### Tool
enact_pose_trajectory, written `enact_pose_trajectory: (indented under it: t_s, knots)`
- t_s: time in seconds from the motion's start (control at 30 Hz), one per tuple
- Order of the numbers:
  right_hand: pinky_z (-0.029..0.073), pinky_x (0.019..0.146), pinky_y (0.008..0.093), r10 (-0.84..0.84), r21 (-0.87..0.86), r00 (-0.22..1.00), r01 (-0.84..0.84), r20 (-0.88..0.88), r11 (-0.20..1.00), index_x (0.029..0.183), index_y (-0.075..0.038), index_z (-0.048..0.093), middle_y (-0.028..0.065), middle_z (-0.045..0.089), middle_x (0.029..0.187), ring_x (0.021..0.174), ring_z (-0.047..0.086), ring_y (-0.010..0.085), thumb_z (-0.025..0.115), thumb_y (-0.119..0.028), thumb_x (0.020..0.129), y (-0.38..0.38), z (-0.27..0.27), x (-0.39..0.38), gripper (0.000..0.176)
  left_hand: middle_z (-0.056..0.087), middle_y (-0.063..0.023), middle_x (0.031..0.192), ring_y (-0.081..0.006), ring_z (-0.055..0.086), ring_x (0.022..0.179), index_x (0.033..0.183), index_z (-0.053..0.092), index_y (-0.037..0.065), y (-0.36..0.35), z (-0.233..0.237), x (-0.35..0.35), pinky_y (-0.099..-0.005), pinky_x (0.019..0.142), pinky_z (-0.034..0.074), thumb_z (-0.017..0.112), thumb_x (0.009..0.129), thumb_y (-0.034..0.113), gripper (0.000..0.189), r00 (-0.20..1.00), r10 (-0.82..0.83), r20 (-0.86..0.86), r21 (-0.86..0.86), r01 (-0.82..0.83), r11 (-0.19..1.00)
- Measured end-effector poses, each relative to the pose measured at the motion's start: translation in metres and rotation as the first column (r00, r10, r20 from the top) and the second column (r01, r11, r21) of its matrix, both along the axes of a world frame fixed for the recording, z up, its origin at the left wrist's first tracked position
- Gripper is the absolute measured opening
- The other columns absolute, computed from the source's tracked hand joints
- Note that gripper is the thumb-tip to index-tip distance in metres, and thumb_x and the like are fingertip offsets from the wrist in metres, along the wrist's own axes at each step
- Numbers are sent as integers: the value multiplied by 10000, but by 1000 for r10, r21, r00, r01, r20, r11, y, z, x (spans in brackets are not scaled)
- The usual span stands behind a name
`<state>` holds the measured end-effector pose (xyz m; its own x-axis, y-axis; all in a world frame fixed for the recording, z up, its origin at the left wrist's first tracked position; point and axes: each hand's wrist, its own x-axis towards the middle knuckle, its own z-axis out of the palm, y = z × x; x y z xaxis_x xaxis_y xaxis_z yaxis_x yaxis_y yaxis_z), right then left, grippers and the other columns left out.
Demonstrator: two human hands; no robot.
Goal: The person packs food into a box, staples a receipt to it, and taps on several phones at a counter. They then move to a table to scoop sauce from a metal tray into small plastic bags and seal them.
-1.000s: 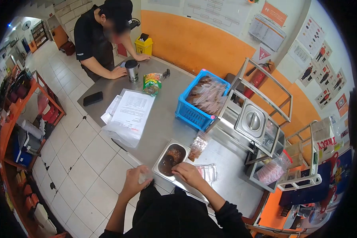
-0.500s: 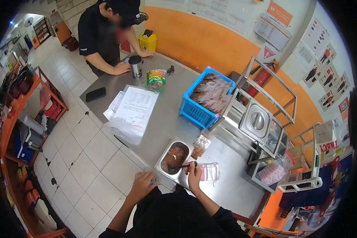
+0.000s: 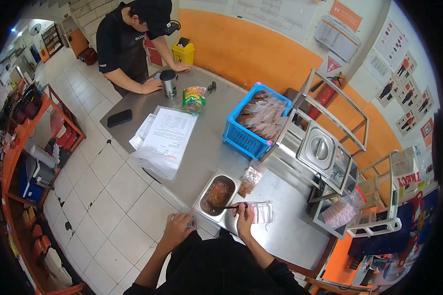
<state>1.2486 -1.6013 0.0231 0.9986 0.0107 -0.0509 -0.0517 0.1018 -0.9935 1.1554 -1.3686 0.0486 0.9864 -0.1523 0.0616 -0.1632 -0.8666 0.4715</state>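
Observation:
My right hand [image 3: 244,219] is closed around the dark handle of a spoon [image 3: 230,207]. The spoon's other end is in a steel pan [image 3: 198,203] of chunky reddish-brown sauce [image 3: 217,192], where its head is hard to make out. To the left of the pan, off the table's edge, my left hand [image 3: 177,229] pinches a small clear plastic bag [image 3: 191,222]. A stack of flat clear bags [image 3: 262,212] lies just right of my right hand. Behind it, filled sauce packets [image 3: 251,177] rest beside the pan.
A blue basket [image 3: 246,136] full of packets stands farther back. Papers [image 3: 167,132], a phone [image 3: 119,118], a tumbler [image 3: 169,84] and a green snack bag [image 3: 194,100] lie on the steel table. A metal rack with a lidded pan [image 3: 317,150] borders the right. A co-worker [image 3: 125,51] leans on the far end.
My right hand has shifted slightly right and down with the spoon, whose handle now lies flatter over the pan's rim. The sauce surface has been stirred. My left hand stays nearly still.

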Motion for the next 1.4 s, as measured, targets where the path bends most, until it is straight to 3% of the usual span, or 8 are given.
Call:
enact_pose_trajectory:
  t_s: [0.07,0.17,0.47,0.63,0.73,0.9,1.2,1.4]
  knots:
    - [398,591,242,12,-30,999,-11,35,999,894,15,583,37,541,705,638,498,99,426,-284,1029,-1,2,3,364,575,-96,1074,-288,539,1045,1370,452,81,-1,2,-1,-443,947,352,724,748,230,694,1000,15,-6,-25,-16,1000]
    - [387,583,242,42,-43,999,-41,21,998,891,9,579,36,533,687,623,491,99,425,-310,1028,4,-4,3,380,575,-96,1065,-289,539,1034,1372,449,81,-2,6,-1,-441,939,354,725,748,224,697,1000,12,-15,-26,-12,1000]
    - [392,549,250,-105,168,976,138,-193,976,893,-22,577,40,527,648,561,465,118,457,-371,1006,-17,-36,22,386,562,-106,1071,-301,532,999,1412,411,95,2,-2,-2,-446,931,354,721,749,205,740,1000,-11,26,-54,12,998]
    - [397,538,247,-129,312,952,217,-279,925,893,-33,582,31,539,651,560,473,116,483,-371,995,-22,-39,28,366,574,-116,1075,-311,536,998,1419,400,103,5,2,-1,-455,938,349,697,778,249,721,1000,-5,2,-63,5,998]
    - [400,537,246,-119,267,924,226,-362,937,887,-42,583,22,544,657,565,478,114,498,-368,988,-32,-34,28,352,585,-116,1079,-314,541,1009,1412,406,105,8,6,1,-456,942,347,677,799,280,692,1000,8,-15,-89,-9,996]
    - [406,551,248,-70,471,905,283,-420,836,894,-50,574,14,525,674,584,471,112,511,-366,979,-44,-43,31,333,594,-107,1088,-311,544,1032,1378,437,109,9,22,5,-456,942,346,657,819,311,635,998,38,-41,-134,-44,990]
    - [407,593,248,-17,588,904,292,-426,755,921,-61,555,10,499,686,615,459,111,490,-356,989,-55,-58,25,310,596,-117,1101,-321,546,1032,1370,450,123,3,25,7,-454,947,344,644,829,338,613,999,2,-48,-134,-9,991]
    - [405,598,241,-5,511,945,182,-327,840,906,-57,554,12,500,693,636,474,114,476,-368,995,-52,-40,23,332,582,-137,1130,-328,535,1060,1403,419,119,1,11,5,-450,963,343,662,818,326,667,998,-15,-54,-52,12,999]
